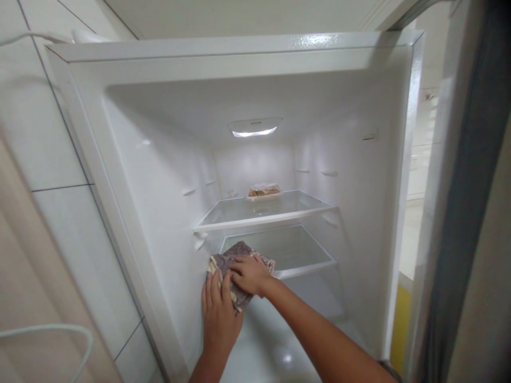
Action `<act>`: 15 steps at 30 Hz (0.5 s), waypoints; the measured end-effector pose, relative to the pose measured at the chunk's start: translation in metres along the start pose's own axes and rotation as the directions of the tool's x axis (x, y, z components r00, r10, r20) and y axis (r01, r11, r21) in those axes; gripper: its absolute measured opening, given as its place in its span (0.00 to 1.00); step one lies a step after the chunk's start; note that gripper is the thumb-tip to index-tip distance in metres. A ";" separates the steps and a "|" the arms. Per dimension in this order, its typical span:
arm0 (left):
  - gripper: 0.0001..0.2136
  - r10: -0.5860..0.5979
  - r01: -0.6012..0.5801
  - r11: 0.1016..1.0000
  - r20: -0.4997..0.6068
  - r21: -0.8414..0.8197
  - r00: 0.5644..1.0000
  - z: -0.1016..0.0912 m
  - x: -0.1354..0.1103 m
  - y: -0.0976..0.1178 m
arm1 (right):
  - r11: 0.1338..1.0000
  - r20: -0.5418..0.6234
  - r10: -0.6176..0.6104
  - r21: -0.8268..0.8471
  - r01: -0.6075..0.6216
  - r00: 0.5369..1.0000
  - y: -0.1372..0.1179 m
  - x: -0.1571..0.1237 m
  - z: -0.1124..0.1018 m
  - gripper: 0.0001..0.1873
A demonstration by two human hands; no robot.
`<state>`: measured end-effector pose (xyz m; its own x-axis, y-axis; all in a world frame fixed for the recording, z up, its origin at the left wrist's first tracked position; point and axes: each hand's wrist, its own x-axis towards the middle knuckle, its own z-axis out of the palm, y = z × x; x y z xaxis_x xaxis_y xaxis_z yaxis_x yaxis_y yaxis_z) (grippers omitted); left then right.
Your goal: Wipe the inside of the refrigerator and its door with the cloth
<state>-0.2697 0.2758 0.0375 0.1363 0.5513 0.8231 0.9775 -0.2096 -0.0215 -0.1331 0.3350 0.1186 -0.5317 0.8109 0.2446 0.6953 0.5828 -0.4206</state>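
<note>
A grey-brown cloth (241, 250) with a cream edge is bunched over the left front part of the lower glass shelf (279, 250) inside an open fridge. My right hand (251, 274) reaches across from the right and presses on the cloth, fingers bent over it. Close to the fridge's left inner wall, my left hand (220, 308) grips the cloth's left edge with its fingers pointing up. Both hands almost touch, and the cloth hides that corner of the shelf.
On the upper glass shelf (231, 211) lies a wrapped food tray (263, 191) near the back. A lit lamp (254, 127) sits in the ceiling. The fridge side wall (159, 229) is at the left; a dark-edged door (459, 213) stands at the right.
</note>
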 end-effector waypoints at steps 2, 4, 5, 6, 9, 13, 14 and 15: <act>0.33 0.020 -0.021 1.000 0.027 0.024 0.999 0.002 0.004 -0.003 | 0.999 -0.013 0.041 -0.001 -0.041 0.999 0.005 0.004 -0.002 0.24; 0.33 0.032 -0.034 0.998 0.058 0.045 0.998 0.004 0.010 -0.004 | 0.995 -0.034 0.094 -0.010 -0.095 0.995 0.011 0.007 -0.002 0.24; 0.33 0.034 -0.038 0.998 0.070 0.051 0.997 0.005 0.013 -0.004 | 0.992 -0.043 0.123 -0.017 -0.124 0.991 0.014 0.007 -0.003 0.24; 0.34 0.037 -0.042 0.998 0.080 0.055 0.996 0.006 0.016 -0.005 | 0.987 -0.050 0.156 -0.025 -0.157 0.987 0.018 0.008 -0.004 0.24; 0.33 0.060 -0.066 0.995 0.093 0.069 0.994 0.008 0.020 -0.007 | 0.957 -0.080 0.281 -0.045 -0.285 0.956 0.036 0.007 -0.012 0.25; 0.27 0.104 -0.113 0.988 0.086 0.107 0.991 0.012 0.015 -0.013 | 0.899 -0.119 0.425 -0.061 -0.434 0.897 0.070 0.001 -0.031 0.24; 0.26 0.112 -0.121 0.986 0.089 0.110 0.990 0.013 0.013 -0.014 | 0.885 -0.129 0.451 -0.067 -0.461 0.883 0.079 -0.002 -0.036 0.25; 0.25 0.116 -0.125 0.986 0.090 0.111 0.989 0.014 0.012 -0.014 | 0.870 -0.143 0.475 -0.074 -0.488 0.868 0.088 -0.005 -0.041 0.25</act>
<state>-0.2800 0.2965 0.0401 0.2624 0.5939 0.7606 0.9645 -0.1860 -0.1875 -0.0490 0.3844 0.1163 -0.0622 0.9885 0.1379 0.9000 0.1152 -0.4205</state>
